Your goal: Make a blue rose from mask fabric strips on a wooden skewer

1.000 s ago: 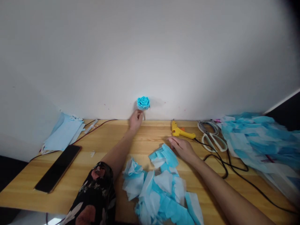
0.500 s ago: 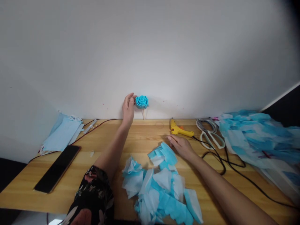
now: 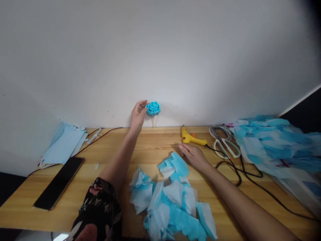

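A blue rose-shaped flower (image 3: 153,108) on a thin stick stands upright at the back edge of the table, against the wall. My left hand (image 3: 139,113) is at the flower's left side, its fingers curved at the petals and closed on its edge. My right hand (image 3: 193,154) rests on the table with fingers curled inward; anything inside is hidden. Just behind it lies a yellow glue gun (image 3: 194,139). A loose pile of blue and white fabric pieces (image 3: 173,201) lies between my forearms, its upper end close to my right hand.
Blue face masks (image 3: 64,142) and a black phone (image 3: 59,183) are on the left of the wooden table (image 3: 100,154). White-handled scissors (image 3: 227,148), a black cable (image 3: 272,197) and a large heap of blue and white fabric (image 3: 273,144) occupy the right.
My left hand has moved slightly right against the flower, whose head is turned and tilted a little differently. The right hand has stayed nearly in place.
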Action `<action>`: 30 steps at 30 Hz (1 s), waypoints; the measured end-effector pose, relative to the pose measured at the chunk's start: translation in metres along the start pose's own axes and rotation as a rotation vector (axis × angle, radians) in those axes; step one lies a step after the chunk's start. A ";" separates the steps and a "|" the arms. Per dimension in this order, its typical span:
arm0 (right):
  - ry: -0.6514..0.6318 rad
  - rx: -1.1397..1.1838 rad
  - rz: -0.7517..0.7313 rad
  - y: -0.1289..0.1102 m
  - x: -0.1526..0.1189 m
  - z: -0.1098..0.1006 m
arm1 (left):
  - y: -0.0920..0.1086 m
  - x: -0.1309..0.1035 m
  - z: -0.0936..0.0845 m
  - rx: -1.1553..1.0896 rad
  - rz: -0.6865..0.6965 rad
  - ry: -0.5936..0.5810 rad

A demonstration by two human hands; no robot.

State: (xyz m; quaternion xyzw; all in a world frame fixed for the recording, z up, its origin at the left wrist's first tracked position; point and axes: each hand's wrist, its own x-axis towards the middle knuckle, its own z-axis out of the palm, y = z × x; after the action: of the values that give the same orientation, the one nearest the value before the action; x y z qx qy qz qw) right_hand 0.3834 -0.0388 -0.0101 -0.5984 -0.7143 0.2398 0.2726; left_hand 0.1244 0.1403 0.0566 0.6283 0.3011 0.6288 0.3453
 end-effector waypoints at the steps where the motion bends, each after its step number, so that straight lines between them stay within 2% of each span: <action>1: 0.003 0.001 -0.001 0.000 0.000 0.000 | 0.001 -0.001 0.000 -0.003 -0.004 0.015; 9: 0.027 0.009 -0.012 0.000 0.001 0.001 | 0.006 -0.004 -0.001 -0.013 0.008 0.185; 14: 0.015 0.001 0.003 0.001 0.002 0.000 | -0.008 -0.012 0.000 0.043 0.063 0.123; 19: 0.008 0.002 0.005 -0.003 0.003 -0.001 | -0.025 -0.021 0.000 0.147 0.017 0.095; 24: 0.008 0.004 -0.016 -0.004 0.003 -0.002 | -0.025 -0.020 0.002 0.202 -0.017 0.077; 30: 0.008 -0.010 -0.017 -0.002 0.004 -0.001 | -0.029 -0.013 0.008 0.229 -0.033 0.109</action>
State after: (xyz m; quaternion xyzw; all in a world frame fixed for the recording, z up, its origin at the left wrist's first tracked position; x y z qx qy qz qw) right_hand 0.3817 -0.0350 -0.0073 -0.5946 -0.7195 0.2314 0.2743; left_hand 0.1334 0.1462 0.0259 0.6233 0.3994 0.6180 0.2647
